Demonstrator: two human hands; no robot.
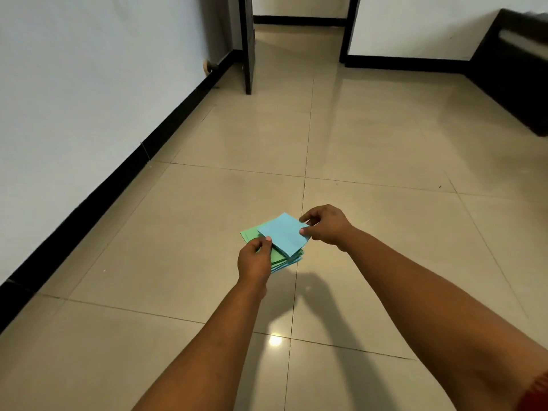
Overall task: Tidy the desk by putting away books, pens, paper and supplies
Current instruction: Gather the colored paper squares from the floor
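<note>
A small stack of green and blue paper squares is held out in front of me above the tiled floor. My left hand grips the stack at its near left edge, thumb on top of a green sheet. On top lies a blue paper square, turned at an angle to the stack. My right hand pinches the right corner of this blue square between thumb and fingers.
Beige floor tiles stretch ahead. A white wall with a black skirting board runs along the left. A dark door stands open at the far end. A dark piece of furniture sits at the far right.
</note>
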